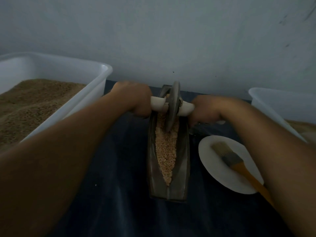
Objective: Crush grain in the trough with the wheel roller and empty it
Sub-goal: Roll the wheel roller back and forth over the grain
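Head view: your left hand point(136, 98) and right hand point(207, 108) each grip the white axle handle point(158, 104) of the grey disc-shaped wheel roller point(172, 106). It stands upright in tan crushed grain point(165, 151) inside the long dark metal trough point(168, 151).

a dark blue cloth point(119, 185) covers the desk. to the left of the left hand point(135, 100) stands a large white plastic tub point(95, 77) holding a brown, grainy meal point(34, 103). just beside the right hand point(206, 108), on its near side, lies a white plate point(215, 165) with a brush point(234, 159) on it, bristles away, yellow handle overhanging the rim. right of that hand is a second white tub point(277, 103). a pale grey wall point(171, 40) rises behind.
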